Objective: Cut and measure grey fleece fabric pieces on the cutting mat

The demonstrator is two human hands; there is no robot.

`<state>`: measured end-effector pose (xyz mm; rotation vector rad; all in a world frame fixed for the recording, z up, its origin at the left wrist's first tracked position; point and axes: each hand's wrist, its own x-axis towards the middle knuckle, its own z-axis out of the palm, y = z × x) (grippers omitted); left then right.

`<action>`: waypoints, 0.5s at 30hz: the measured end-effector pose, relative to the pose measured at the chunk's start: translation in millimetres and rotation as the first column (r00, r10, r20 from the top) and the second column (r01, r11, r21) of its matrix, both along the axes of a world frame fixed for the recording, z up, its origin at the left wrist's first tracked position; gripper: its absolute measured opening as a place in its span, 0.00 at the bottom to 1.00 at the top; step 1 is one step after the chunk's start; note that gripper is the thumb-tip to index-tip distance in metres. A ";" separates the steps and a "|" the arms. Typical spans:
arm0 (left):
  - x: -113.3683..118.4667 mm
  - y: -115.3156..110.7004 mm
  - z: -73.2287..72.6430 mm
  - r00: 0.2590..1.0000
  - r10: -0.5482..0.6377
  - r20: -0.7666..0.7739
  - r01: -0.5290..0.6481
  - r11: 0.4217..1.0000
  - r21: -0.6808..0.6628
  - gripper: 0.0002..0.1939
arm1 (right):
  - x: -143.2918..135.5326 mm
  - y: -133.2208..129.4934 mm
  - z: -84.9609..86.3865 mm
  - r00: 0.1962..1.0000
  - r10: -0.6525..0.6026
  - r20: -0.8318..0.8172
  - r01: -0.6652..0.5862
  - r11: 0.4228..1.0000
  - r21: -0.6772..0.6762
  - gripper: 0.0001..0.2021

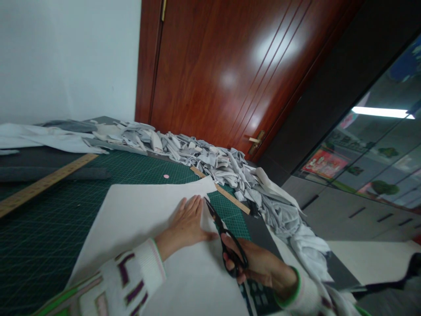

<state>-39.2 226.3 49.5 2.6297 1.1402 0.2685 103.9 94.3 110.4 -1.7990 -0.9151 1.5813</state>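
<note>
A large white sheet (131, 219), perhaps fabric, lies spread over a green cutting mat (138, 167). My left hand (188, 224) rests flat on it, fingers stretched forward and thumb out to the right. Black-handled scissors (230, 243) are gripped in my right hand (251, 259), with fingers through the handle loops. Their blades point forward and left at the sheet's right edge, close to my left fingertips. Beyond the tips, a strip of the sheet (204, 185) sticks out to the right, across a short wooden ruler (232, 198).
Grey and white fabric scraps (197, 151) are heaped along the table's far and right edges. A long wooden ruler (49, 182) lies at left across dark folded cloth (19, 172). A pink disc (166, 176) sits on the mat. Behind stands a brown door (210, 79).
</note>
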 end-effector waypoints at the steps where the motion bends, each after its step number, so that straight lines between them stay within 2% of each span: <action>1: -0.3 -0.2 0.4 1.000 -0.001 0.001 0.001 1.000 -0.001 0.65 | -0.1 -0.4 -0.2 1.000 -0.001 -0.002 0.001 1.000 0.000 0.37; 6: -0.8 -0.9 0.9 1.000 -0.001 0.009 0.000 1.000 0.008 0.64 | -0.8 -2.8 -0.1 1.000 -0.026 -0.002 0.026 1.000 -0.008 0.39; 15: -0.2 0.2 0.1 1.000 -0.003 0.012 0.003 1.000 0.005 0.64 | 2.6 -4.3 -3.9 0.999 -0.013 -0.035 0.014 1.000 0.016 0.35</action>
